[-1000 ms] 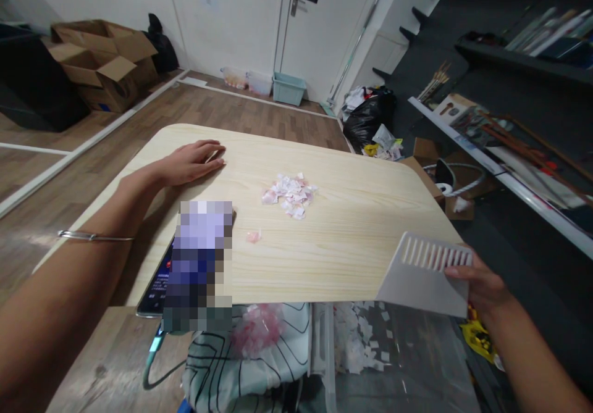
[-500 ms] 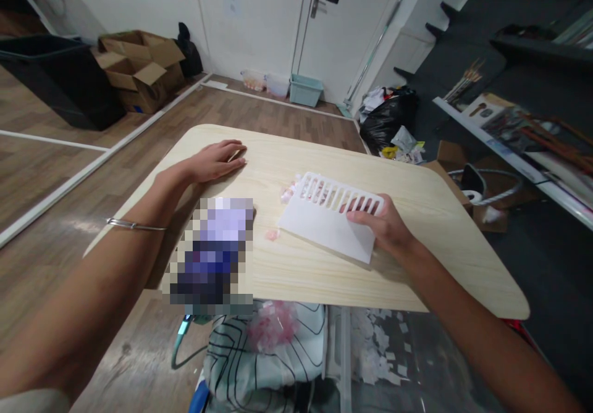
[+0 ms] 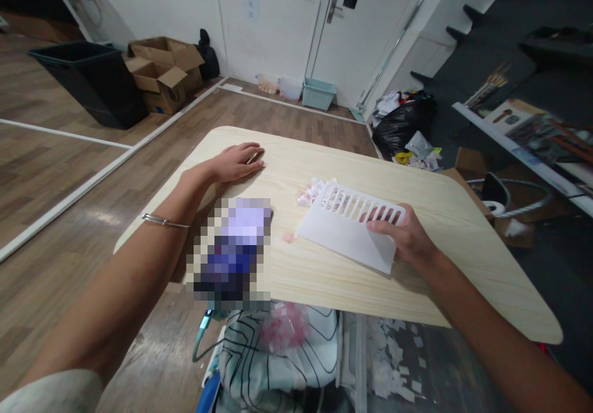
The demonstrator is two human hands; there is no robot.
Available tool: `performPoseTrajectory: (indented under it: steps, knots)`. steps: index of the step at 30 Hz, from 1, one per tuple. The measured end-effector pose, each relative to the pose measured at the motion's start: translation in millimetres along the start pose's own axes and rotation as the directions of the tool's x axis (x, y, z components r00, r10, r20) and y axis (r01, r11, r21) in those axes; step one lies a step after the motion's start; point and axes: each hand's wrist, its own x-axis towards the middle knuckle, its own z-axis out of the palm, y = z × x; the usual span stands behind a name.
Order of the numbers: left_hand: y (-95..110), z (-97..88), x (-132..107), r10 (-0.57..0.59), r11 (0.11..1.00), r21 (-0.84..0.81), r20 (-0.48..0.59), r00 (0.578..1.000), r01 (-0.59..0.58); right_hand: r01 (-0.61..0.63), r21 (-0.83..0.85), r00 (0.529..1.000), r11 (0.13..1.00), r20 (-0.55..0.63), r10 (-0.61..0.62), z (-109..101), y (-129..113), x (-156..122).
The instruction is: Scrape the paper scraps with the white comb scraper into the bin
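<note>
My right hand is closed on the slotted end of a white plastic scraper, a flat board with a row of slots along its far edge. Its left end lies beside a small heap of pink and white flakes, partly covering it from view. Just left of the scraper's near corner is a small pink piece. My left hand lies palm down on the far left of the pale wooden table, holding nothing, fingers stretched out. Nearer me is a phone-like object, blurred by pixels.
A patterned cloth with a clear bag of pink bits sits below the table's near edge. Beside it, a clear bin holds scattered white flakes. A black bin, cardboard boxes and a shelf stand around.
The view has turned left, so everything appears farther right. The scraper has slid slightly right and toward me, uncovering more of the heap. My left hand stays on the table.
</note>
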Motion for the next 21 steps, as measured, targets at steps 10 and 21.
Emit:
performPoseTrajectory:
  steps: [10,21]
  knots:
    - [45,-23.7,-52,0.025,0.996,-0.084,0.201,0.979,-0.008,-0.127,-0.076,0.974,0.989,-0.200,0.109,-48,13,-47]
    - [63,-30.1,-138,-0.029,0.987,-0.130,0.424,0.905,0.092,-0.491,0.037,0.799,0.870,-0.379,0.467,-150,74,-166]
